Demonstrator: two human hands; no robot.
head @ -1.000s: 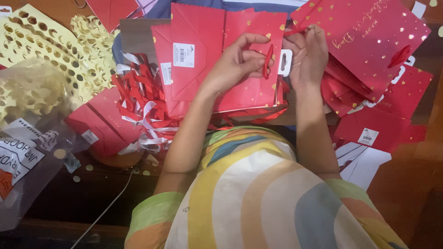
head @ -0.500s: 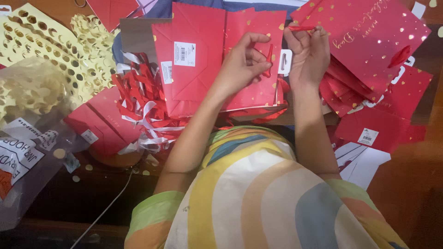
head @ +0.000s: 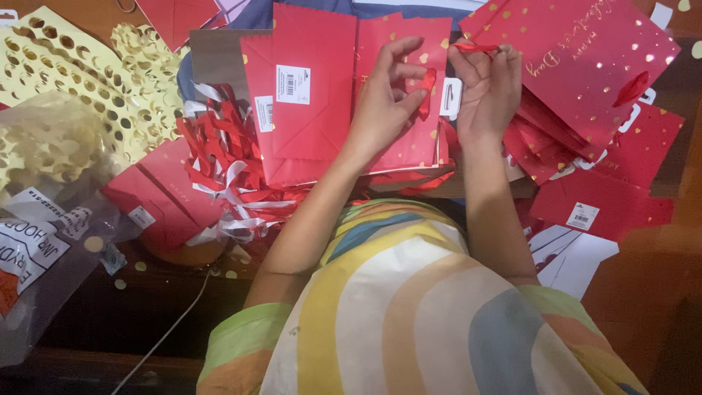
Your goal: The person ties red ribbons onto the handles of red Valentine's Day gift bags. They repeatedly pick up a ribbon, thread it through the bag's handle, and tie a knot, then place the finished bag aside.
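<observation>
Nearest: striped sleeve garment (head: 439, 314) in yellow, cream, tan and blue-grey bands, filling the lower frame; bare forearms rising from it toward the work.

Left hand (head: 386, 99): palm down on the flat red paper gift bag with gold hearts (head: 398, 146); thumb and forefinger pinched narrow on a short length of red satin ribbon (head: 427, 91) at the bag's upper right edge, remaining fingers (head: 398, 50) lifted and loosely spread.

Right hand (head: 488, 91): just beside the left, fingertips closed on the ribbon's far end (head: 475, 47), held taut and level above the bag; other fingers curled in. White tag with slot (head: 450, 96) between the two hands.

Left of the bag: second flat red bag, back side up, white barcode label (head: 292, 84). Beyond it, tangled heap of red and white ribbons (head: 219, 168).

Right: fanned stack of red gift bags with gold dots and script (head: 592, 66), overlapping down the table edge.

Far left: yellow punched paper sheets with round holes (head: 66, 73); clear plastic packet with printed insert (head: 36, 249) near the front corner.

Underneath: dark brown wooden table (head: 643, 292).
</observation>
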